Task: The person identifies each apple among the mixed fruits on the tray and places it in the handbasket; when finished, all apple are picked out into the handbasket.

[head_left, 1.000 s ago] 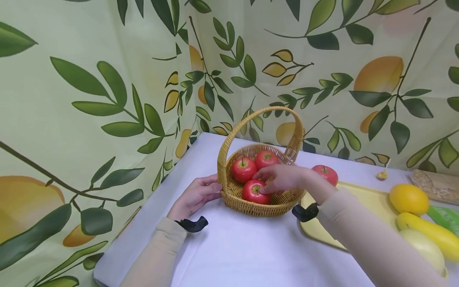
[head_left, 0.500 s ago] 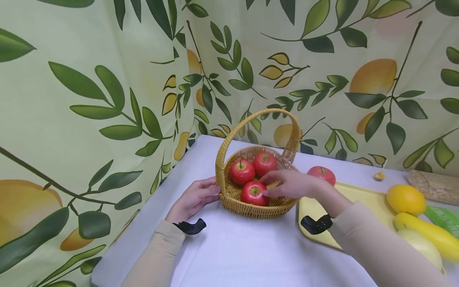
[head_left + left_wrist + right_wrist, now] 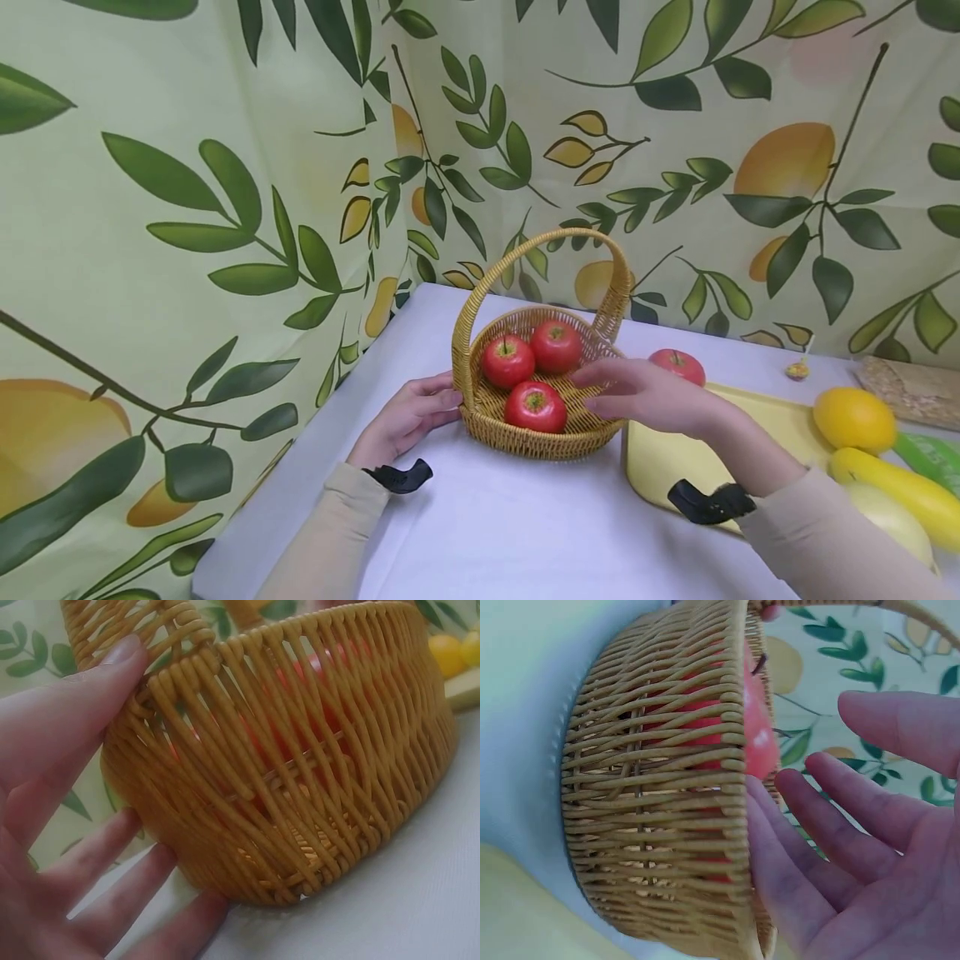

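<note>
A wicker basket [image 3: 542, 442] with a tall arched handle stands on the table. Inside it lie three red apples: a front one [image 3: 536, 407], a left one [image 3: 507, 362] and a back one [image 3: 557, 347]. My left hand [image 3: 411, 414] rests against the basket's left side; in the left wrist view its thumb touches near the handle's base, with the fingers spread along the weave. Over the basket's right rim hovers my right hand [image 3: 637, 393], fingers apart and holding nothing. Its palm and loosely extended fingers [image 3: 847, 817] show beside the rim in the right wrist view.
Right of the basket lies a yellow tray [image 3: 660, 467], with another red apple [image 3: 678, 367] behind its left end. An orange fruit [image 3: 855, 419], a long yellow fruit or vegetable [image 3: 900, 492] and a pale round one [image 3: 892, 521] sit further right. A leaf-patterned cloth [image 3: 660, 150] hangs behind.
My right hand has let go of the front apple and drawn back to the right, toward the basket's rim. The left hand stays at the basket's side.
</note>
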`<state>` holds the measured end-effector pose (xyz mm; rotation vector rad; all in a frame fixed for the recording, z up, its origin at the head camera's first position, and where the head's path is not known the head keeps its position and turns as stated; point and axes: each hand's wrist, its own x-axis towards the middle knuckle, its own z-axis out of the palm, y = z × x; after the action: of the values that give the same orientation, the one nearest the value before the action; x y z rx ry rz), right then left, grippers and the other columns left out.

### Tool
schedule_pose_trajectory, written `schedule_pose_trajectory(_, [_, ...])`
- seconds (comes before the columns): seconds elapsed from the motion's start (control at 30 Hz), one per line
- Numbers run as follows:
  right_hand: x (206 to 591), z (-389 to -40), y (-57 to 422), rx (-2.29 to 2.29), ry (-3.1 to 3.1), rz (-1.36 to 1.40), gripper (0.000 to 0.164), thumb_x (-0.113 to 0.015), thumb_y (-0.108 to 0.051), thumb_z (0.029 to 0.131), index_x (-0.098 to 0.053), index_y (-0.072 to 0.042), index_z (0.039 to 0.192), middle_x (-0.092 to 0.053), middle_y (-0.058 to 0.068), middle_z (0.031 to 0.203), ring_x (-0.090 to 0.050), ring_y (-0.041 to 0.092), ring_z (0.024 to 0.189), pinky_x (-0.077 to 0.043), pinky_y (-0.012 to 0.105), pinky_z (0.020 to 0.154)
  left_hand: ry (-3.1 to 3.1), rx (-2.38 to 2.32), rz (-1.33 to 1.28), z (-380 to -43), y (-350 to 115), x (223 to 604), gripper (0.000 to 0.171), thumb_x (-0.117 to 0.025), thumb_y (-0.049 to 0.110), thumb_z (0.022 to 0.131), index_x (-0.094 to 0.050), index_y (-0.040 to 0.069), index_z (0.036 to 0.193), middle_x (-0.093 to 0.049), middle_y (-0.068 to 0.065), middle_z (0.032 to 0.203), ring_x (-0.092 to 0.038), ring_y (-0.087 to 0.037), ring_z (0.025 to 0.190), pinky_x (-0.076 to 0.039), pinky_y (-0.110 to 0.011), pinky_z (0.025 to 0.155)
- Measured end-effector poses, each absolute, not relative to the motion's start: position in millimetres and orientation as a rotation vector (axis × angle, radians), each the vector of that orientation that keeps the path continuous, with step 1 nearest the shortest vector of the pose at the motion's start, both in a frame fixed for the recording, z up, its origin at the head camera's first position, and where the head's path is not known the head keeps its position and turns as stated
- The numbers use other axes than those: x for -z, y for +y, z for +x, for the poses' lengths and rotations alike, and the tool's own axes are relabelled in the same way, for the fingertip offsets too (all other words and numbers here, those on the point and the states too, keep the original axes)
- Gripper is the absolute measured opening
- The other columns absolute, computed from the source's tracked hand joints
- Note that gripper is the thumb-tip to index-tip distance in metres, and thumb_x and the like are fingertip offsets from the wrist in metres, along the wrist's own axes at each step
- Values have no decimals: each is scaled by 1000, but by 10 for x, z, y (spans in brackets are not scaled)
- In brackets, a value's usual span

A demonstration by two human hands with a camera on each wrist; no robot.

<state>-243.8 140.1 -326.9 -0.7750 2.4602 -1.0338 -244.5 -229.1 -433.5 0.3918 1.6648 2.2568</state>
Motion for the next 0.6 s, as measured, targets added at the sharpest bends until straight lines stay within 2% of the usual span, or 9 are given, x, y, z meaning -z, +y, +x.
schedule_pose_trajectory(0.1, [3263, -2370, 1498, 1105, 2495, -761, 39, -68, -33, 99, -64, -18, 135, -62, 6, 136, -56, 33, 127, -55, 49, 95, 1665, -2258, 395, -2448, -2290, 4341, 26, -65, 1, 97, -78, 15, 115, -42, -26, 154, -61, -23, 121, -49, -46, 106])
schedule_pose_trajectory(0.3, [3289, -2293, 1616, 1268, 2487, -733, 37, -68, -32, 100, -64, -19, 135, -65, 2, 134, -61, 28, 122, -54, 44, 95, 1675, -2268, 389, -2457, -2296, 4332, 29, -65, 1, 97, -72, 3, 125, -45, -26, 152, -62, -24, 120, -50, -46, 106])
schedule_pose_trajectory(0.47, [3393, -2233, 1711, 1352, 2447, -695, 36, -67, -29, 101, -64, -16, 134, -65, 9, 133, -63, 30, 116, -57, 43, 88, 1682, -2258, 358, -2449, -2284, 4343, 30, -66, 1, 97, -74, 7, 126, -54, -19, 146, -63, -24, 119, -50, -45, 105])
schedule_pose_trajectory(0.6, [3484, -2192, 1827, 1421, 2470, -694, 32, -64, -27, 102, -66, -17, 133, -67, 9, 129, -64, 30, 110, -59, 39, 81, 1692, -2251, 354, -2434, -2286, 4332, 29, -68, 4, 97, -74, 8, 126, -54, -17, 146, -62, -23, 120, -50, -44, 105])
